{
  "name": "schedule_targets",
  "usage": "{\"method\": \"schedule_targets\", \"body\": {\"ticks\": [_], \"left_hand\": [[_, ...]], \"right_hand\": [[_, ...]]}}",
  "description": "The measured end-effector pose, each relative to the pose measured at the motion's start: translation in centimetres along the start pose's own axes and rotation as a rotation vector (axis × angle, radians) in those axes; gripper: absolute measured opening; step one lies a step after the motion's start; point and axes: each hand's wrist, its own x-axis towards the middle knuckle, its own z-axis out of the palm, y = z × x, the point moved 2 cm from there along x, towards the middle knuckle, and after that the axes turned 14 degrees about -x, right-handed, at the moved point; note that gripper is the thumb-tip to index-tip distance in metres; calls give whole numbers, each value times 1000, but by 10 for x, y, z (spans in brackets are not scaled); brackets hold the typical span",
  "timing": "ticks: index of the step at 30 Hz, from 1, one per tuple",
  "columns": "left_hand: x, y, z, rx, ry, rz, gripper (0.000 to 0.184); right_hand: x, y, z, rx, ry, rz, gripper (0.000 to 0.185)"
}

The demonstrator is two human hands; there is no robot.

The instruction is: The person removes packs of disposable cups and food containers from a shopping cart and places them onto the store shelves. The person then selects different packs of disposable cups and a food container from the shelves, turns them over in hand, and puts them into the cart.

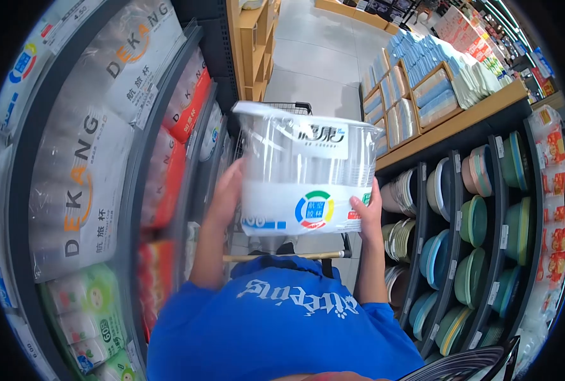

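A clear plastic pack of cups (273,165), with a white label and a ring of green, yellow, red and blue, is held up in front of the blue shirt. My left hand (230,190) grips its left side, with the fingers partly hidden behind the pack. On the right side, my right hand (367,206) is closed round the edge, its thumb on the front. Behind and below the pack, a shopping cart (286,106) shows in part, with its handle (317,255) near the shirt.
Shelves on the left hold packed cups (85,184) and green-and-white packs (85,311). Racks of stacked bowls (473,279) stand on the right, below a wooden display (454,124) of folded cloths. A wooden shelf unit (252,47) stands ahead, beside a tiled aisle (308,57).
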Motion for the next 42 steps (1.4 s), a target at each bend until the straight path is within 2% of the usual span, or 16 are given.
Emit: {"method": "schedule_targets", "body": {"ticks": [1,4,5,8,13,26,32,42], "left_hand": [[-1,-6,-6,152,-112,21,56],[-19,-9,-4,150,-94,-97,49],[-20,-7,-3,158,-161,-38,43],[-26,-2,-1,375,-54,80,34],[-27,3,7,261,89,129,20],[-36,14,30,697,152,450,20],[-32,12,29,537,131,358,17],[-30,6,20,558,140,364,15]], "right_hand": [[1,-5,1,54,55,18,71],[1,-14,-2,146,154,22,67],[1,-17,-3,144,161,18,66],[-1,-20,-4,104,160,8,65],[-3,-22,3,99,168,31,63],[-8,-11,3,150,147,99,59],[-9,-17,4,155,128,79,60],[-12,-21,6,147,132,49,63]]}}
